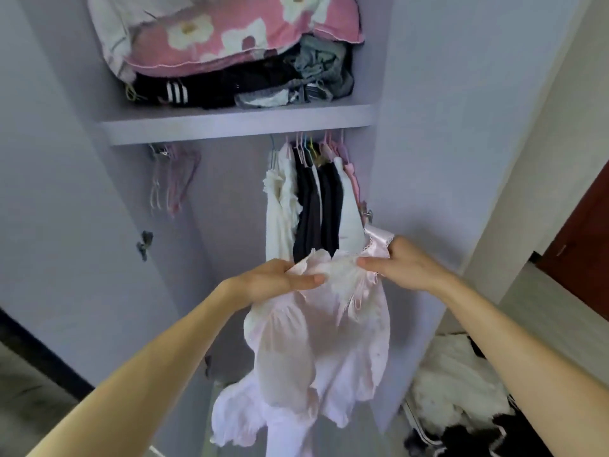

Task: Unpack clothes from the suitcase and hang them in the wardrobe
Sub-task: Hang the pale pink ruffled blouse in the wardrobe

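Left hand (280, 282) and right hand (395, 268) are pinching the dress (316, 341) top; it's dangling downward. Far left, empty hangers (174, 179) are hanging, nearer left hand.

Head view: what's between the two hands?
The pink dress: its ruffled neckline spans the gap, gripped by the left hand and the right hand, the rest hanging below. Shown in the head view.
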A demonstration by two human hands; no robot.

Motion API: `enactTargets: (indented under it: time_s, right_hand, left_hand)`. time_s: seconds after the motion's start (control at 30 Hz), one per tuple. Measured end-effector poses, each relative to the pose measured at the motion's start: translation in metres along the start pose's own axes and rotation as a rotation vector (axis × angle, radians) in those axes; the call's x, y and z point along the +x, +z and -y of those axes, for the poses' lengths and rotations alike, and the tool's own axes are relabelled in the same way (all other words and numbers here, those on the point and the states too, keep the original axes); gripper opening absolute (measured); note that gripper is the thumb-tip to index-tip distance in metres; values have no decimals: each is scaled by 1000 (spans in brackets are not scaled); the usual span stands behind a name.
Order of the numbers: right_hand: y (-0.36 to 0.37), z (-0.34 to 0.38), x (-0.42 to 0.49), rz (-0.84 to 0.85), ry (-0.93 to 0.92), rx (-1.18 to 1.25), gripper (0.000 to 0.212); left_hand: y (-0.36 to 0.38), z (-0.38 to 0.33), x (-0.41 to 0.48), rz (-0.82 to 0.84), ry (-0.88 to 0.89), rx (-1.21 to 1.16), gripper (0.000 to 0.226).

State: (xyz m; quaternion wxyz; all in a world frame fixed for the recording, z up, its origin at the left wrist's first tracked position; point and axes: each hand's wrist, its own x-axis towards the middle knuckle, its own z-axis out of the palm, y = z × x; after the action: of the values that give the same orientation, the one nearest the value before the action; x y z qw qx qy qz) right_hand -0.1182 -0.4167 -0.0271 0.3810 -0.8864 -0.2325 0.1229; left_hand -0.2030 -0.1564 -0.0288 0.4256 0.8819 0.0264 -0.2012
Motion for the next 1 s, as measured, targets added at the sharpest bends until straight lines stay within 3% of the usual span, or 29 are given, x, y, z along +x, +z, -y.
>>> enactTargets:
  time_s: [0.07,0.2,0.33,0.4,0.53,0.6,0.7,0.77,0.87,1.0]
  right_hand:
    - [5,22,16,-74,-42,-48,64]
    - [15,50,41,-207,-105,-140,27]
    - [31,53,70,-394,-222,-298,13]
    - [40,57,86,-437,-185,-287,24]
    - [65,60,90,-399,-40,-173,79]
    - [80,62,74,-394,-73,-73,69]
    - [104,65,53,-364,-171,117,33]
    - [114,62,49,-247,-204,118,41]
    - [126,61,55,-90,-176,-103,51]
    - [116,44,76,-188,-196,-191,28]
  left_hand:
    - [-16,19,-15,14,-43,-10,62]
    - [-39,52,-42,58,-120,-46,66]
    - [-47,63,-53,132,-164,-100,62]
    - [-53,58,-50,33,-111,-140,54]
    - [-64,34,-30,-346,5,-323,66]
    - [-64,19,-17,-471,33,-449,49]
    - [-70,0,4,-627,12,-665,27]
    - [-73,-10,16,-667,-1,-765,22]
    - [-76,-23,23,-702,33,-813,22]
    - [-83,-32,23,-810,47,-646,9]
